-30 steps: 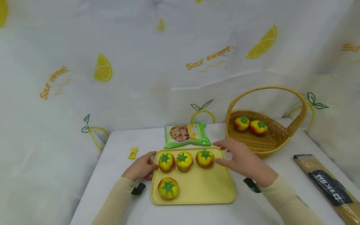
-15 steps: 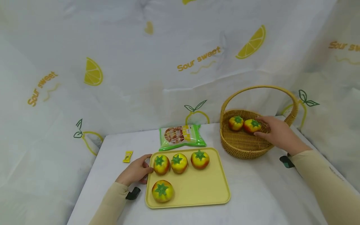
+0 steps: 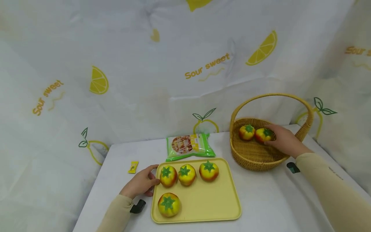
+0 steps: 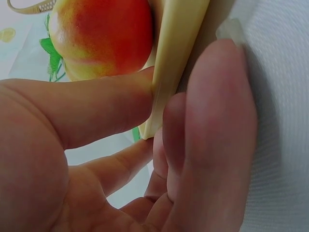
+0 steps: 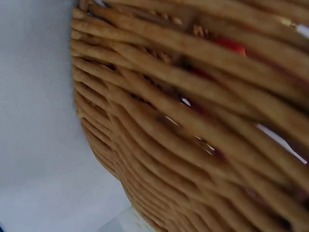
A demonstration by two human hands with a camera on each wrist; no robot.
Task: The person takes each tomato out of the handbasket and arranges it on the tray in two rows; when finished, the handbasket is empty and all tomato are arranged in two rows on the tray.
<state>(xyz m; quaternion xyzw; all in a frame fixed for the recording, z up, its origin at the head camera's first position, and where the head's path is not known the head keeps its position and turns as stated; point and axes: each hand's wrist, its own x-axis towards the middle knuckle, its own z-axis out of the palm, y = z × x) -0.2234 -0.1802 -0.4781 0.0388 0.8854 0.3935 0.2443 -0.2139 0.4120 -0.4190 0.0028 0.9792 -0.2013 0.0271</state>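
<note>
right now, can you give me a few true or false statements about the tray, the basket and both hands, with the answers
1. Four tomatoes lie on the yellow tray. True.
2. The wicker basket holds no tomatoes. False: two tomatoes are in it, and the right hand is on the right-hand tomato.
3. The left hand holds the tray's left edge, thumb above the rim and fingers under it. True, as the left wrist view shows.
4. The green snack bag lies on the tray. False: it lies on the table just behind the tray.
5. The small yellow packet sits in the basket. False: it lies on the table, left of the tray.
</note>
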